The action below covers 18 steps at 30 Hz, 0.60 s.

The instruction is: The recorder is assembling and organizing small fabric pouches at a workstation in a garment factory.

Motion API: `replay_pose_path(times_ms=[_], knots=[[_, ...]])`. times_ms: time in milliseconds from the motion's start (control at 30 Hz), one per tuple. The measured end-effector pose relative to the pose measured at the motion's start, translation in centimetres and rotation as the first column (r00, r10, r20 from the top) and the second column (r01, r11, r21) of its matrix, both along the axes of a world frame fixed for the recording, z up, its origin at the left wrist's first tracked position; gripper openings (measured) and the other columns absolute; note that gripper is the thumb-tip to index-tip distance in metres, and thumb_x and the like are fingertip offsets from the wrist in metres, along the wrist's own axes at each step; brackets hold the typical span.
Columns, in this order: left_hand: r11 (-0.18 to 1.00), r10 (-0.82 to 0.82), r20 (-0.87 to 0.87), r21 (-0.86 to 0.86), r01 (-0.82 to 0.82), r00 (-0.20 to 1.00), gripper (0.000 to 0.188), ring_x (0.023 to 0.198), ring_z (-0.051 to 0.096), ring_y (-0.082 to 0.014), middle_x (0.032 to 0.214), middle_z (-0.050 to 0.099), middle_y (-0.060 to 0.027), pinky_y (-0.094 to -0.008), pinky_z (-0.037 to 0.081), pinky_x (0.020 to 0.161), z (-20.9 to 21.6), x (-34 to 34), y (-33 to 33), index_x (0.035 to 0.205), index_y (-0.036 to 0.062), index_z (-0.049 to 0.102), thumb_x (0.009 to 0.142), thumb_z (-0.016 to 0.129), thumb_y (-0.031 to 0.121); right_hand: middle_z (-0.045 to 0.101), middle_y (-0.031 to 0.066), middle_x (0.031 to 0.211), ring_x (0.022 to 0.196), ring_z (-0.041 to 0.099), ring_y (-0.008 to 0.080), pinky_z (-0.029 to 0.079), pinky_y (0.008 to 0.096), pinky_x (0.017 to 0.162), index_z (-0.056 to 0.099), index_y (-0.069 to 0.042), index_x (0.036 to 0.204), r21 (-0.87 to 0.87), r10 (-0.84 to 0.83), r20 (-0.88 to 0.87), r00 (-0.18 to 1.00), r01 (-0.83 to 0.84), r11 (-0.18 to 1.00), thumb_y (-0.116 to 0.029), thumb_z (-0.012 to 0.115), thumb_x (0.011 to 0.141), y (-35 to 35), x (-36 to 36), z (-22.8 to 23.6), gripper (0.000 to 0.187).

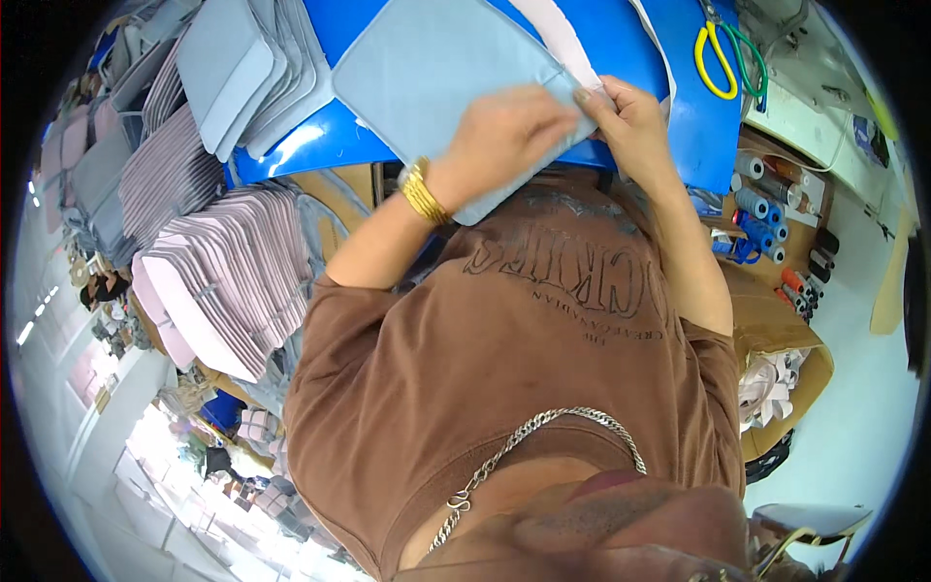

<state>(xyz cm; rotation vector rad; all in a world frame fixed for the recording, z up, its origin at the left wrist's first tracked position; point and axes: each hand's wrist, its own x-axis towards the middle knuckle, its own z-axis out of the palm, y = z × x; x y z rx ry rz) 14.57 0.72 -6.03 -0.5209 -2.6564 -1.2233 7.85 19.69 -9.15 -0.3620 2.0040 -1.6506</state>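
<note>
right hand [630, 126] pinching pink strip [561, 39] beside grey panel [436, 73], blurred left hand [509, 126] reaching across panel, its grip unclear, scissors [715, 16] lying far right

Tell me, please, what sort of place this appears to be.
Probably a sewing workshop: there are thread spools, scissors with yellow and green handles, and stacked pink fabric-like pieces.

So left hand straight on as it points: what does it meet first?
Likely the right hand, at the edge of the grey panel; the left hand is blurred, so depth is unclear.
</note>
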Motion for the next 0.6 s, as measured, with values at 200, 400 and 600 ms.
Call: replay_pose_path(times_ms=[200,400,600], knots=[[0.923,-0.275,-0.175,-0.322,0.209,0.945,0.019,0.086,0.064,-0.0333,0.092,0.066,-0.014,-0.0409,0.051,0.076,1.4,-8.4,-4.3,0.1,0.0066,0.069,0.085,0.067,0.018,0.063,0.0014,0.073,0.064,0.056,0.0075,0.047,0.0241,0.059,0.067,-0.001,0.101,0.004,0.019,-0.071,0.997,-0.019,1.0,-0.027,0.063,0.097,0.7,1.0,1.6,0.026],[0.854,-0.438,0.22,-0.201,0.48,0.871,0.013,0.078,0.061,-0.0368,0.081,0.064,-0.0169,-0.0431,0.049,0.071,4.4,-9.8,-3.7,0.086,0.0017,0.067,0.083,0.064,0.014,0.061,0.0098,0.073,0.064,0.054,0.0155,0.043,0.0312,0.06,0.065,-0.001,0.104,0.113,0.068,-0.245,0.967,-0.041,0.993,-0.031,0.063,0.096,0.2,0.8,2.6,0.031],[0.875,-0.414,0.143,-0.21,0.436,0.899,0.012,0.081,0.061,-0.0352,0.081,0.063,-0.0161,-0.0427,0.048,0.073,5.8,-8.9,-3.4,0.086,0.001,0.066,0.084,0.065,0.013,0.057,0.0119,0.071,0.063,0.051,0.0192,0.041,0.0341,0.059,0.064,-0.002,0.105,0.081,0.133,-0.283,0.95,-0.114,0.99,-0.031,0.061,0.097,-0.1,0.4,2.7,0.03]])
